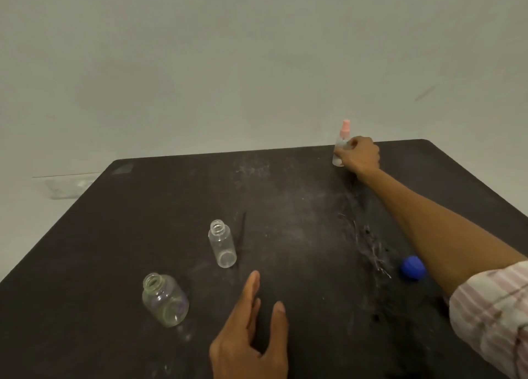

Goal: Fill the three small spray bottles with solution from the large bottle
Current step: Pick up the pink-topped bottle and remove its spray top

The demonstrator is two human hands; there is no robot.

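Observation:
A small clear spray bottle with a pink top [341, 141] stands upright near the table's far edge, and my right hand [361, 155] is wrapped around its body. Two clear bottles without tops stand upright nearer to me: a slim one [222, 247] in the middle and a wider one [165, 300] at the front left. My left hand [251, 335] hovers over the table's front, fingers apart, holding nothing, to the right of the wider bottle. A blue cap [412, 267] shows by my right forearm; what is under it is hidden by the arm.
The dark table [285, 195] has pale scuffs and a wet-looking streak right of centre. A thin dark stick [241, 228] lies beside the slim bottle. A plain wall rises behind the table, and a clear plastic item [67, 187] lies beyond the table's left edge.

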